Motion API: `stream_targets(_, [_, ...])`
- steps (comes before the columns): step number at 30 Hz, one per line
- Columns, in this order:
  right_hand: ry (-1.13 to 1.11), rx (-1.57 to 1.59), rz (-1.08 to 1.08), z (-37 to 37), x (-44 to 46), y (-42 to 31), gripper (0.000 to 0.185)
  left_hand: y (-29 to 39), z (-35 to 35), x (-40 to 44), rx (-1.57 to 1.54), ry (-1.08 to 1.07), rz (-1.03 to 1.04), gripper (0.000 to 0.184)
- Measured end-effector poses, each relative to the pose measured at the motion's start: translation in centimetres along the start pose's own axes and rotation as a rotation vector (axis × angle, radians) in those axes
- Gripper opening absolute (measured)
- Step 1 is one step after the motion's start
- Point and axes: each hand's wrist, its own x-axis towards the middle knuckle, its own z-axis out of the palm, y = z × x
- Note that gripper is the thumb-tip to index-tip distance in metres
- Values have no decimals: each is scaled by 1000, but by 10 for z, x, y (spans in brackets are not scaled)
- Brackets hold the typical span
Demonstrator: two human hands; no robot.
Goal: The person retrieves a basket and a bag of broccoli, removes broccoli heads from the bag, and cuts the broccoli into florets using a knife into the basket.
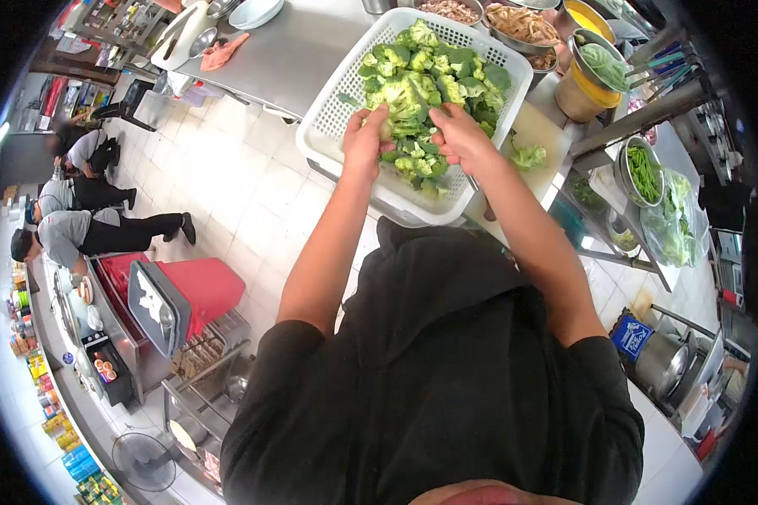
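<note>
A white perforated basket (327, 130) full of cut green broccoli (472, 80) stands on the steel counter in front of me. Over its near half, my left hand (365, 139) is closed around the side of a large broccoli head (403, 103). My right hand (461, 139) is at the other side of that head, fingers curled in and close against the florets. A small dark, shiny end shows below the right palm; what it belongs to is hidden. One loose broccoli piece (528, 156) lies on a pale cutting board (541, 128) right of the basket.
Bowls of sliced food (522, 25) and a metal pot (577, 93) crowd the back right. Green beans (643, 172) fill a bowl on the right. A red bin (198, 290) stands left, with several people (72, 231) beyond. An orange cloth (225, 52) lies on the counter.
</note>
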Motion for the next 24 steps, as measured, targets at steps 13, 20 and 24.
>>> stream_targets(13, [85, -481, -288, 28, -25, 29, 70, 25, -20, -13, -283, -147, -185, 43])
stream_targets(20, [64, -531, -408, 30, -32, 24, 68, 19, -20, -20, -321, -164, -217, 42])
stream_targets(24, [84, -532, -474, 30, -44, 18, 69, 27, -13, -33, -384, -196, -233, 41])
